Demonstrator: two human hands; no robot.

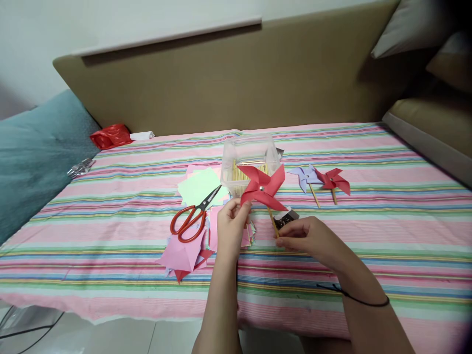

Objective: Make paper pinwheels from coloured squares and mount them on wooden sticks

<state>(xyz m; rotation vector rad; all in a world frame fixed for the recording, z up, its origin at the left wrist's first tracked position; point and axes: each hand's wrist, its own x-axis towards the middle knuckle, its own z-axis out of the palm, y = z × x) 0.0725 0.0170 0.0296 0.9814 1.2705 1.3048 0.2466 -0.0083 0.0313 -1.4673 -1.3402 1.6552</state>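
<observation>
A red paper pinwheel (pixel 262 189) with a silvery centre is held up in front of a clear plastic box (pixel 249 147) of thin sticks. My left hand (pixel 233 223) pinches the pinwheel's lower left blade. Fingers of my right hand (pixel 300 236) are closed on its wooden stick (pixel 273 222). Just behind my right hand lies a small black item (pixel 286 218), partly hidden. Red-handled scissors (pixel 195 215) rest left of my left hand, their blades over pale green paper (pixel 201 184). Pink squares (pixel 184 250) are piled nearer me.
Two finished-looking pinwheels, one lilac (pixel 307 177) and one red (pixel 333 181), lie to the right on the striped cloth (pixel 387 216). Far left are a red plastic bundle (pixel 111 136) and a teal cushion (pixel 44 147). A brown backrest (pixel 228 83) rises behind.
</observation>
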